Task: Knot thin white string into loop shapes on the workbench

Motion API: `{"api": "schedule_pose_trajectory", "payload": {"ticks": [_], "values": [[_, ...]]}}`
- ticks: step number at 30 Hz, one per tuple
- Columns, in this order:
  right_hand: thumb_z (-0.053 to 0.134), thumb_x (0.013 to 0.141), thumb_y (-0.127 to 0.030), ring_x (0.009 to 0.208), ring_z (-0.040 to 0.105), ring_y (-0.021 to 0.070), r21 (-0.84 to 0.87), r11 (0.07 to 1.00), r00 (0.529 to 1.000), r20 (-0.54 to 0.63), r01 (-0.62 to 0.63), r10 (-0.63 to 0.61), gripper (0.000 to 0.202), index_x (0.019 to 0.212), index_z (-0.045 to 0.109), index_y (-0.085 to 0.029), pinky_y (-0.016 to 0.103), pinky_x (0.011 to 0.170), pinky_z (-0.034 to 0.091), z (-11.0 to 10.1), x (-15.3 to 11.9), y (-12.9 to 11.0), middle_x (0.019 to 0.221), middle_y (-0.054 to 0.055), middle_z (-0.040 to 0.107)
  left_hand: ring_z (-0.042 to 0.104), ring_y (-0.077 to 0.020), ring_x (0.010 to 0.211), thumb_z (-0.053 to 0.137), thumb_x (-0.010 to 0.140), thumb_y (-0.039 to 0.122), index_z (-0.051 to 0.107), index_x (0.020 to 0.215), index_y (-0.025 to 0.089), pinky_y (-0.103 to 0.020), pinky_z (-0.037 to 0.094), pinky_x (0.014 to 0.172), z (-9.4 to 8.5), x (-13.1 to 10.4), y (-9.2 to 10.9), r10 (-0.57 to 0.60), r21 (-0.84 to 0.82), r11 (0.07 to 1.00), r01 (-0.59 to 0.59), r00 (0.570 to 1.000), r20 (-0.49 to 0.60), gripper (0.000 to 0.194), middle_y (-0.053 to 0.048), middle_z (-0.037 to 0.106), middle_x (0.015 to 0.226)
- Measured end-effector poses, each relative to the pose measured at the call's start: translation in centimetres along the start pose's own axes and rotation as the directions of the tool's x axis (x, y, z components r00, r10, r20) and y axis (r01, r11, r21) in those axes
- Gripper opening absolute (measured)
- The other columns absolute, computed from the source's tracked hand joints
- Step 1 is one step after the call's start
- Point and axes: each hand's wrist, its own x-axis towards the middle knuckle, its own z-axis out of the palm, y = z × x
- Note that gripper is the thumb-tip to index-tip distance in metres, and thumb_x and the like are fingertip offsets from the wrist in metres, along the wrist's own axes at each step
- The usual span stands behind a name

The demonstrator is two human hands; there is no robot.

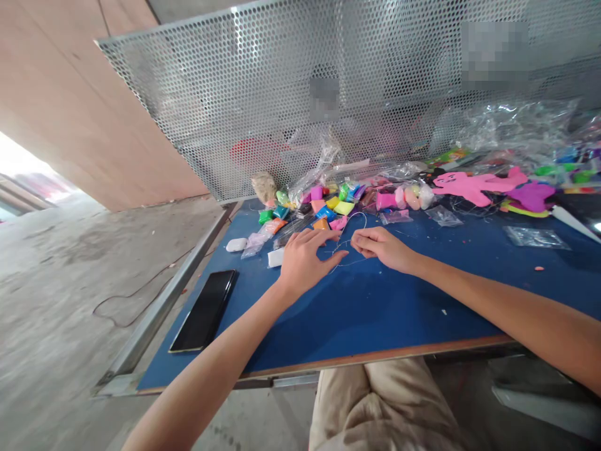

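A thin pale wire or thread (360,214) loops up between my two hands above the blue table. My right hand (382,247) pinches part of it with the fingers closed. My left hand (307,258) is beside the loop, its thumb and forefinger apart, the other fingers partly hidden behind. Fine strands run between the two hands near the fingertips. Just behind my left hand lies a white block-like object (275,257), partly covered by it.
A black phone (204,311) and a white case (236,245) lie at the left. Colourful packets (323,213), a pink figure (474,186), a purple figure (530,195) and clear bags (535,237) line the back of the blue table (375,313). Behind stands a perforated metal panel (272,81).
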Motion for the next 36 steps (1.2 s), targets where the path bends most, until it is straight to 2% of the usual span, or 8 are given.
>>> {"api": "schedule_pose_trajectory", "payload": {"ticks": [2, 5, 10, 20, 24, 28, 32, 36], "values": [[0.045, 0.1, -0.05, 0.052, 0.034, 0.0101, 0.084, 0.995, 0.999, 0.025, -0.048, 0.046, 0.042, 0.072, 0.049, -0.018, 0.026, 0.052, 0.026, 0.1, 0.1, 0.3, 0.061, -0.004, 0.04, 0.067, -0.0236, 0.093, 0.074, 0.083, 0.038, 0.064, 0.126, 0.028, -0.038, 0.044, 0.092, 0.1, -0.1, -0.1, 0.001, 0.044, 0.999, -0.001, 1.0, -0.007, 0.045, -0.003, 0.076, 0.106], [0.046, 0.1, -0.049, 0.052, 0.035, 0.0097, 0.081, 0.995, 0.998, 0.033, -0.064, 0.062, 0.042, 0.073, 0.051, -0.018, 0.025, 0.051, 0.026, 0.3, 0.0, 0.4, 0.062, -0.004, 0.041, 0.068, -0.0237, 0.094, 0.072, 0.084, 0.035, 0.063, 0.126, 0.03, -0.039, 0.041, 0.096, 0.2, -0.1, 0.0, 0.03, 0.062, 0.998, -0.03, 1.0, -0.008, 0.043, -0.002, 0.077, 0.104], [0.043, 0.102, -0.044, 0.054, 0.039, 0.0103, -0.076, 0.997, 0.999, -0.042, 0.001, -0.005, 0.04, 0.074, 0.052, -0.018, 0.025, 0.054, 0.029, 0.7, -0.4, -0.4, 0.06, -0.004, 0.042, 0.067, -0.0151, 0.071, 0.074, 0.083, 0.033, 0.048, 0.139, 0.029, -0.034, 0.047, 0.086, 0.3, -0.1, 0.4, -0.097, -0.142, 0.985, 0.1, 0.995, 0.023, 0.062, 0.001, 0.078, 0.101], [0.041, 0.103, -0.045, 0.052, 0.037, 0.01, -0.097, 0.995, 0.997, -0.079, 0.015, -0.023, 0.041, 0.073, 0.049, -0.018, 0.026, 0.053, 0.028, 1.0, -0.5, -0.7, 0.058, -0.005, 0.04, 0.07, -0.0162, 0.073, 0.071, 0.086, 0.038, 0.067, 0.115, 0.026, -0.037, 0.044, 0.091, 0.7, -0.1, -0.3, 0.013, -0.088, 0.996, -0.018, 0.998, -0.062, 0.031, -0.001, 0.078, 0.103], [0.039, 0.103, -0.047, 0.051, 0.036, 0.0104, -0.055, 0.998, 0.998, -0.065, -0.016, 0.013, 0.042, 0.072, 0.048, -0.019, 0.026, 0.053, 0.029, 1.1, -0.5, -0.7, 0.058, -0.005, 0.039, 0.069, -0.0155, 0.069, 0.073, 0.085, 0.037, 0.069, 0.115, 0.027, -0.036, 0.045, 0.087, 0.8, -0.1, -0.9, 0.091, 0.003, 0.996, -0.092, 0.985, -0.146, 0.032, 0.0, 0.079, 0.093], [0.039, 0.103, -0.041, 0.053, 0.041, 0.0113, -0.174, 0.985, 0.996, -0.087, 0.015, -0.03, 0.037, 0.075, 0.051, -0.019, 0.026, 0.056, 0.031, 0.9, -0.6, -1.0, 0.06, -0.004, 0.045, 0.069, -0.0155, 0.069, 0.075, 0.083, 0.038, 0.073, 0.106, 0.031, -0.035, 0.045, 0.086, 0.7, -0.2, -1.2, 0.168, 0.057, 0.986, -0.16, 0.968, -0.185, 0.024, 0.002, 0.078, 0.086], [0.038, 0.104, -0.035, 0.059, 0.046, 0.013, -0.426, 0.9, 0.985, -0.093, 0.094, -0.147, 0.035, 0.076, 0.052, -0.02, 0.028, 0.068, 0.034, 0.7, -0.7, -1.4, 0.063, -0.002, 0.052, 0.071, -0.0164, 0.074, 0.075, 0.084, 0.04, 0.059, 0.131, 0.028, -0.036, 0.047, 0.09, 0.8, 0.0, -0.8, 0.037, -0.119, 0.991, -0.056, 0.987, -0.154, 0.051, 0.0, 0.079, 0.092], [0.039, 0.103, -0.032, 0.061, 0.048, 0.013, -0.473, 0.87, 0.981, -0.058, 0.136, -0.185, 0.033, 0.076, 0.053, -0.019, 0.028, 0.073, 0.034, 0.6, -0.7, -1.6, 0.063, -0.002, 0.054, 0.071, -0.0153, 0.077, 0.072, 0.087, 0.036, 0.059, 0.127, 0.026, -0.033, 0.049, 0.085, 1.0, 0.1, -0.8, 0.001, -0.238, 0.971, -0.032, 0.992, -0.128, 0.043, 0.0, 0.079, 0.093]]}}
